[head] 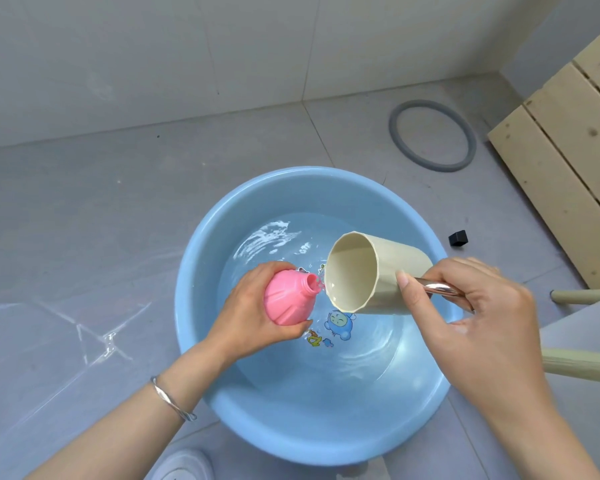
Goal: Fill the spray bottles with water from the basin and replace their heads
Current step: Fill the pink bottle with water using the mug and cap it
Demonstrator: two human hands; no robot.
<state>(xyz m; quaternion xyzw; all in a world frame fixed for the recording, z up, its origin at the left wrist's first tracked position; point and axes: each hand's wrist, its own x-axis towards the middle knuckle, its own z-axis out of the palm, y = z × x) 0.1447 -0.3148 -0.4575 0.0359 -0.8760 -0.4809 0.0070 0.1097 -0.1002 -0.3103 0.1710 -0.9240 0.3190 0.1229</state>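
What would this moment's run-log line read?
step: filling pink bottle | left hand: holds it, headless | right hand: tips beige cup by handle | blue basin: water below

over basin (pixel 291 434): left hand (pixel 243 317) with pink bottle (pixel 286 299), right hand (pixel 475 320) with cup (pixel 392 271) fill the middle; near half open.
floor left: open tiles.
floor far side: open to wall; grey ring (pixel 394 129) at far right.
floor right: tight, black cap (pixel 458 238), wooden slats (pixel 561 161), stool legs (pixel 579 365).
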